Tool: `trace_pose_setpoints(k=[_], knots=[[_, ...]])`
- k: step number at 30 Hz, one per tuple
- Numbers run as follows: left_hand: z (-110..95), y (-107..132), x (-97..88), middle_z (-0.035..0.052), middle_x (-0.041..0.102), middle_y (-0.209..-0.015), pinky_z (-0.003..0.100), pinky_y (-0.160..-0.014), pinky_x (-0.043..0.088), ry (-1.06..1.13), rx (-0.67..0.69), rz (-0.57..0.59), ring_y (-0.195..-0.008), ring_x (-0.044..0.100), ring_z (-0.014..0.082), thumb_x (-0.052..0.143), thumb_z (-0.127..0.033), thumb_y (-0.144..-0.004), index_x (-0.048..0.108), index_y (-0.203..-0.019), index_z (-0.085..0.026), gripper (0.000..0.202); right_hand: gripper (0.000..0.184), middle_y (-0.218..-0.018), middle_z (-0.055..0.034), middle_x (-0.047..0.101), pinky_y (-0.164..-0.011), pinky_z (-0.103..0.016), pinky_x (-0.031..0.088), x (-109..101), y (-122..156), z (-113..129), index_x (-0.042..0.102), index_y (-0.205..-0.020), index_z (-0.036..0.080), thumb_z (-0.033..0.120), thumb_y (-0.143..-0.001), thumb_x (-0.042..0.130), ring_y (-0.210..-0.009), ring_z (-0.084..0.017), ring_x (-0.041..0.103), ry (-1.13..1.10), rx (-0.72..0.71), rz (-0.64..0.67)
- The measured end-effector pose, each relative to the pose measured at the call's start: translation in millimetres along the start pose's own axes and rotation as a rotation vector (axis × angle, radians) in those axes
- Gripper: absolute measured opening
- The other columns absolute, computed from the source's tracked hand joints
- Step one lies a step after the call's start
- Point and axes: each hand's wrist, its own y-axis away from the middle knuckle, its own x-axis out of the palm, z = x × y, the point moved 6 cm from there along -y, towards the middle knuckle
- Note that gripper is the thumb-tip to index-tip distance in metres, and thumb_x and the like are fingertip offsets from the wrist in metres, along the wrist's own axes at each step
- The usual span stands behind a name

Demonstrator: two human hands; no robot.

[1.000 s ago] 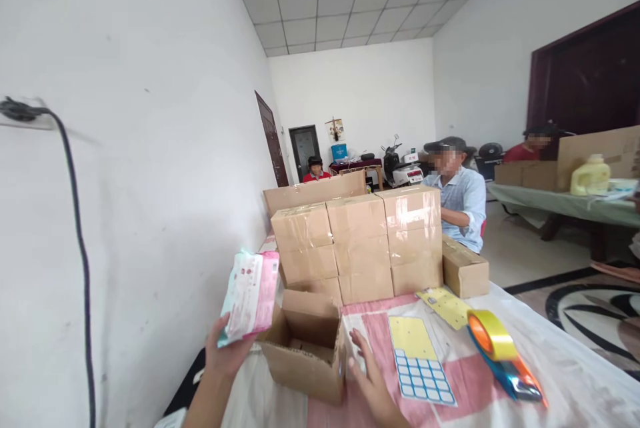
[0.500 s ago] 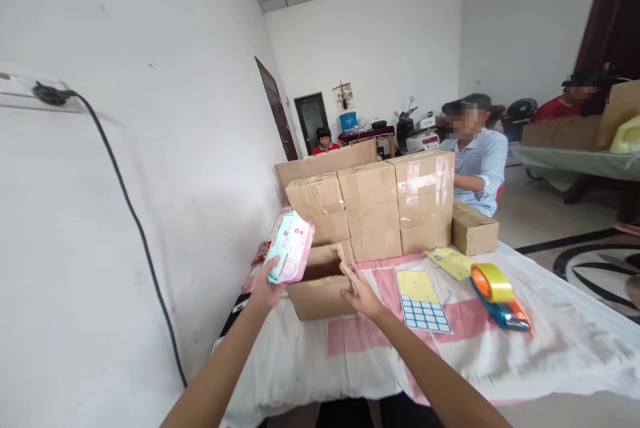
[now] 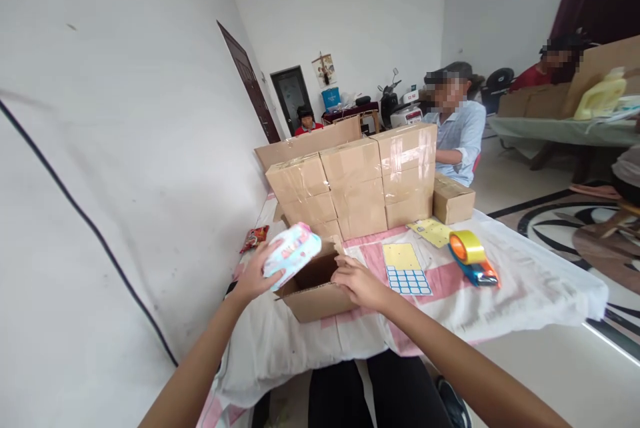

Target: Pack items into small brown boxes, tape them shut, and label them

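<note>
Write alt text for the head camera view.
The left hand holds a pink and blue packet over an open cardboard box that the right hand steadies on a cloth-covered table. Behind stand stacked sealed boxes; a tape dispenser lies to the right.

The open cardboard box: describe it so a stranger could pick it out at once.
On the cloth-covered table, in front of the stack of taped boxes, sits the open cardboard box. Its flaps stand open and the right hand grips its rim; every neighbouring box is sealed.

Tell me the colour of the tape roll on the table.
Yellow: the tape roll sits on a blue and orange dispenser, seen in the head view.
</note>
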Motion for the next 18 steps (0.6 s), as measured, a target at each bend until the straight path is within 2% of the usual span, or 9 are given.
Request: trace_pose_setpoints(k=[2, 3, 5, 8, 13, 16, 18], knots=[[-3.4, 3.3, 30.3, 0.0116, 0.049, -0.147, 0.045, -0.118, 0.033, -0.233, 0.169, 0.314, -0.136, 0.044, 0.0339, 0.073, -0.034, -0.074, 0.058, -0.141, -0.026, 0.069, 0.036, -0.102, -0.0058, 0.072, -0.114, -0.048, 0.041, -2.4, 10.6, 8.5, 0.072, -0.105, 0.024, 0.009, -0.092, 0.042, -0.136, -0.027, 0.043, -0.015, -0.032, 0.023], [-3.1, 5.3, 43.7, 0.0114, 0.047, -0.148, 0.047, -0.118, 0.032, -0.305, 0.221, 0.427, -0.138, 0.041, 0.0348, 0.072, -0.033, -0.075, 0.057, -0.142, -0.028, 0.069, 0.037, -0.104, -0.0059, 0.072, -0.116, -0.048, 0.039, -1.9, 14.5, 12.3, 0.072, -0.107, 0.023, 0.009, -0.092, 0.042, -0.138, -0.026, 0.042, -0.017, -0.051, 0.034], [-2.6, 6.8, 64.2, 0.0105, 0.044, -0.150, 0.049, -0.119, 0.030, -0.375, 0.285, 0.567, -0.140, 0.037, 0.0367, 0.071, -0.031, -0.075, 0.052, -0.147, -0.031, 0.074, 0.037, -0.107, -0.0062, 0.072, -0.118, -0.048, 0.037, 0.2, 19.7, 16.4, 0.072, -0.109, 0.022, 0.008, -0.092, 0.041, -0.141, -0.025, 0.039, -0.025, -0.064, 0.027], [-4.5, 4.5, 77.9, 0.0092, 0.040, -0.154, 0.049, -0.117, 0.033, -0.390, 0.325, 0.625, -0.140, 0.036, 0.0374, 0.069, -0.031, -0.077, 0.040, -0.153, -0.035, 0.082, 0.036, -0.111, -0.0062, 0.072, -0.117, -0.045, 0.040, 4.3, 22.8, 14.5, 0.072, -0.109, 0.021, 0.009, -0.095, 0.041, -0.142, -0.024, 0.040, -0.045, -0.042, -0.013], [-2.8, 9.9, 82.5, 0.0111, 0.025, -0.162, 0.047, -0.116, 0.034, -0.512, 0.352, 0.717, -0.145, 0.028, 0.0367, 0.067, -0.030, -0.081, 0.026, -0.159, -0.031, 0.088, 0.030, -0.111, -0.0070, 0.072, -0.115, -0.044, 0.043, 3.0, 25.9, 11.5, 0.071, -0.106, 0.020, 0.010, -0.094, 0.045, -0.142, -0.024, 0.042, -0.069, -0.034, -0.026], [4.7, 13.6, 88.1, 0.0091, 0.019, -0.166, 0.043, -0.109, 0.042, -0.578, 0.271, 0.772, -0.141, 0.038, 0.0371, 0.067, -0.035, -0.083, 0.017, -0.160, -0.033, 0.092, 0.029, -0.109, -0.0065, 0.073, -0.116, -0.042, 0.042, -1.1, 31.0, 10.4, 0.071, -0.104, 0.020, 0.008, -0.094, 0.047, -0.143, -0.022, 0.042, -0.103, 0.019, -0.020], [7.7, 17.5, 98.4, 0.0064, 0.018, -0.167, 0.045, -0.109, 0.042, -0.637, 0.290, 0.825, -0.140, 0.040, 0.0370, 0.067, -0.038, -0.084, 0.017, -0.160, -0.038, 0.091, 0.030, -0.105, -0.0055, 0.073, -0.116, -0.042, 0.042, -2.3, 35.6, 11.5, 0.070, -0.104, 0.022, 0.007, -0.092, 0.048, -0.143, -0.022, 0.043, -0.117, 0.041, -0.010]])
